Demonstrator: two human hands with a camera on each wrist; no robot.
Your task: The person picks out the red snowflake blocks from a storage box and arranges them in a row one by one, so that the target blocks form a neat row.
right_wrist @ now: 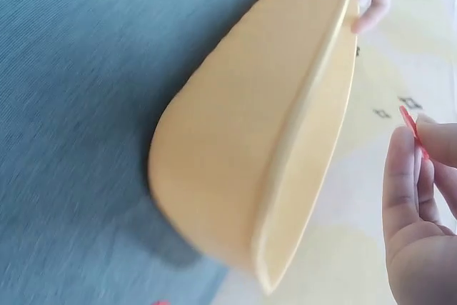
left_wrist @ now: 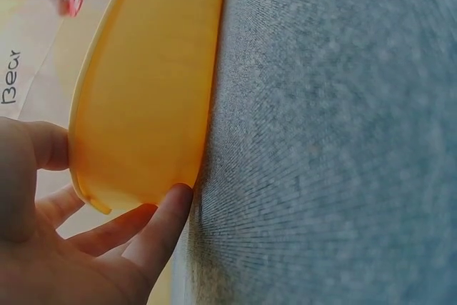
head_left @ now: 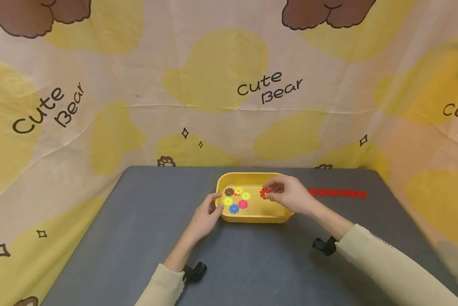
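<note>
A yellow plastic basin (head_left: 253,218) sits on the table, with several snowflake-shaped building discs in its left half: yellow, pink, blue (head_left: 234,208) and brown (head_left: 229,192). My left hand (head_left: 204,215) holds the basin's left end, thumb at the rim and fingers round the outer wall, as the left wrist view shows. Above the basin's right half, my right hand (head_left: 292,194) pinches a red snowflake disc (head_left: 264,193) between thumb and fingertips. In the right wrist view that red disc (right_wrist: 408,121) is seen nearly edge-on, above the rim.
To the right of the basin, a row of red discs (head_left: 340,193) lies on the grey table (head_left: 145,238), partly hidden by my right hand. A patterned cloth (head_left: 213,63) hangs behind the table and along both sides. Each wrist carries a black strap device (head_left: 324,246).
</note>
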